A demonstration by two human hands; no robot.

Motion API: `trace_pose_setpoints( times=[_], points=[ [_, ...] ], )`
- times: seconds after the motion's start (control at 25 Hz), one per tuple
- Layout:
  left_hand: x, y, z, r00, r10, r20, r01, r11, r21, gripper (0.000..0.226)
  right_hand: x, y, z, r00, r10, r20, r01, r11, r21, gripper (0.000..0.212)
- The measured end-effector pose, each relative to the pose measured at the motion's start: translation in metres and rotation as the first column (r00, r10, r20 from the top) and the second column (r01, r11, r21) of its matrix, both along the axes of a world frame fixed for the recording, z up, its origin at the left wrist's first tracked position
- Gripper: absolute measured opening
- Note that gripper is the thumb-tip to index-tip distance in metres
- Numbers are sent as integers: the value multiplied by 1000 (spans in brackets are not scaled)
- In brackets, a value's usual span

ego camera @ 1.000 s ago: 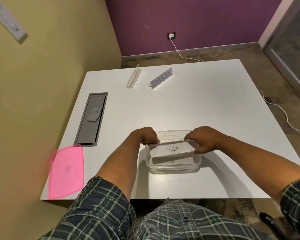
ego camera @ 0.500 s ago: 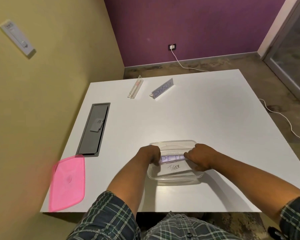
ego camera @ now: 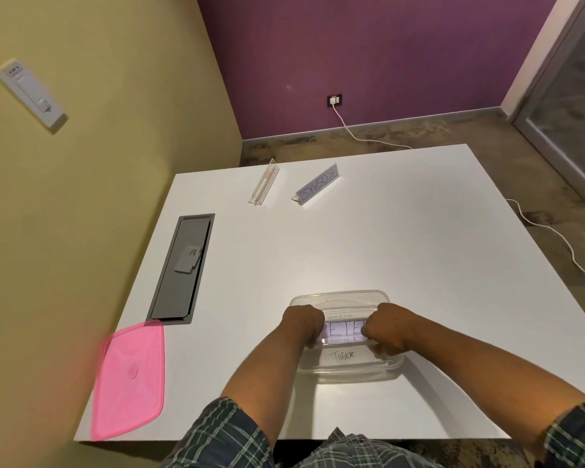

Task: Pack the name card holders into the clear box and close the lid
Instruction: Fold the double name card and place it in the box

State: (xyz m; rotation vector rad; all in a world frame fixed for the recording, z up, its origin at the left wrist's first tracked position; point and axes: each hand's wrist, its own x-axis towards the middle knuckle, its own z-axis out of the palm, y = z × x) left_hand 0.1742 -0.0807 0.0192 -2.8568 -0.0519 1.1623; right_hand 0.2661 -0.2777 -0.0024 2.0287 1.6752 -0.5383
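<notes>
**Both hands set the PETER holder crosswise inside the box**

Nearest the person, the clear box (ego camera: pixel 347 366) sits on the table (ego camera: pixel 402 251) by its near edge, long side running left to right. A holder marked TIGER (ego camera: pixel 342 355) already lies flat in the near part of the box, its long axis along the box's length. Just beyond it, the left hand (ego camera: pixel 303 324) and the right hand (ego camera: pixel 387 327) each curl over one end of the PETER holder (ego camera: pixel 343 329), a closed grip on either end, and hold it low within the box walls, parallel to TIGER. A further card seems to lie in the far part of the box, too faint to read.

The relation that matters: the PETER holder lies directly between the two grips, and its long axis already matches the box's. My judgement is that it needs only lowering and release, without turning.

The pink lid (ego camera: pixel 129 383) lies well to the left of the box, overhanging the table's near-left corner, closer to the left hand. Far beyond the box, two more holders wait near the table's far edge: the KOSAKSI holder (ego camera: pixel 316 185) and, left of it, a clear holder (ego camera: pixel 264 182), both lying at an angle to the box's length.
</notes>
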Motion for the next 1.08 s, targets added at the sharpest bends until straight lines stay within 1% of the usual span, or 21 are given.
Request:
trace_pose_setpoints(
  times=[0.08, 0.12, 0.16, 0.2, 0.24, 0.28, 0.36, 0.44, 0.52, 0.6, 0.64, 0.72, 0.76, 0.84, 0.96, 1.08],
  points=[
    [4, 1, -2, 1000, 7, -22, -7, 1000, -10, 29, 3, 4, 2, 1000, 6, -28, -7, 1000, -30, 29],
    [8, 3, -1, 997, 40, -60, -42, 998, -46, 28, 6, 6, 3, 999, 2, -49, -4, 999, -42, 33],
    [15, 5, 1, 983, 124, -137, -141, 983, -118, 28, 9, 7, 5, 997, -16, -78, 13, 999, -43, 39],
    [22, 7, 4, 943, 226, -244, -279, 937, -209, 29, 13, 9, 9, 993, -47, -111, 44, 999, -28, 45],
    [30, 10, 10, 893, 301, -334, -398, 876, -273, 38, 17, 11, 14, 987, -80, -142, 82, 997, 13, 48],
    [38, 15, 18, 859, 340, -382, -466, 828, -312, 45, 22, 14, 20, 979, -107, -175, 122, 990, 75, 50],
    [57, 30, 36, 846, 370, -385, -507, 782, -363, 53, 39, 23, 36, 958, -155, -243, 203, 961, 188, 47],
    [76, 50, 51, 843, 434, -317, -536, 727, -430, 54, 64, 33, 55, 949, -196, -245, 256, 935, 246, 40],
    [95, 72, 58, 826, 547, -137, -529, 666, -526, 49, 96, 43, 70, 952, -240, -188, 283, 924, 255, 36],
    [111, 92, 62, 776, 625, 91, -475, 672, -568, 44, 129, 52, 79, 934, -328, -141, 352, 911, 214, 49],
    [119, 102, 62, 762, 628, 158, -459, 695, -554, 47, 146, 55, 82, 913, -387, -125, 405, 894, 191, 58],
    [135, 120, 61, 783, 592, 194, -443, 748, -494, 61, 179, 63, 85, 866, -490, -102, 501, 848, 172, 72],
    [144, 129, 58, 793, 576, 199, -438, 766, -471, 69, 193, 67, 85, 844, -528, -95, 536, 825, 178, 74],
    [166, 148, 51, 786, 577, 223, -436, 773, -461, 76, 221, 77, 81, 796, -598, -95, 604, 771, 201, 76],
    [196, 167, 39, 750, 594, 290, -434, 773, -462, 72, 255, 98, 68, 723, -687, -79, 684, 695, 220, 73],
    [223, 176, 22, 717, 614, 331, -430, 763, -483, 68, 277, 121, 48, 697, -714, -61, 709, 674, 208, 71]
  ],
)
